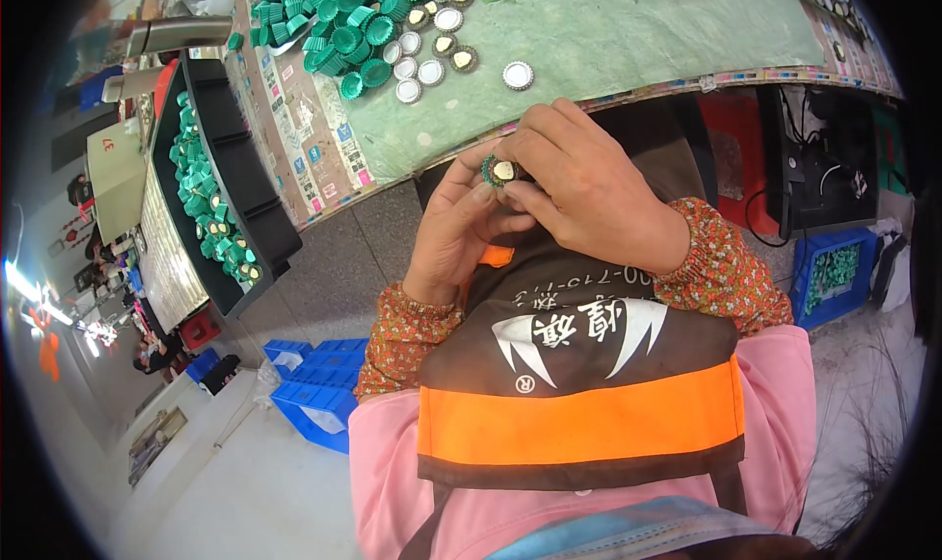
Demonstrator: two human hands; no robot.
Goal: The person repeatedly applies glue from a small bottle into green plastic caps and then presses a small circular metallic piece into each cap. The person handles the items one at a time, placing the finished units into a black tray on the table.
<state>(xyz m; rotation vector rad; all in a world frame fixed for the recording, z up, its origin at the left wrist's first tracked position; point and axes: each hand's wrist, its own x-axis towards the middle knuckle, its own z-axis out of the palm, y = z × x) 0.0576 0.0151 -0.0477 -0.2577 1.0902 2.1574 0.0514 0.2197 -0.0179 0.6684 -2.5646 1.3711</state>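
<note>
In front of my apron, just below the table edge, my left hand (453,225) and my right hand (587,182) meet with fingertips closed. Between them they pinch a small green-rimmed crown cap (498,171) with a dark face and a pale gold emblem. My fingers hide part of it, and whether it is one piece or two I cannot tell. On the table beyond lies a heap of green fluted caps (345,38). Beside the heap are several white-faced crown caps (407,69) and dark ones with gold emblems (463,59). A single white-faced cap (517,76) lies nearest my hands.
A pale green mat (608,40) covers the worktable. On the left, a black bin (240,148) holds green caps. Blue crates (319,383) stand on the floor at lower left, another blue crate (832,276) at right. Cables (795,158) hang under the table.
</note>
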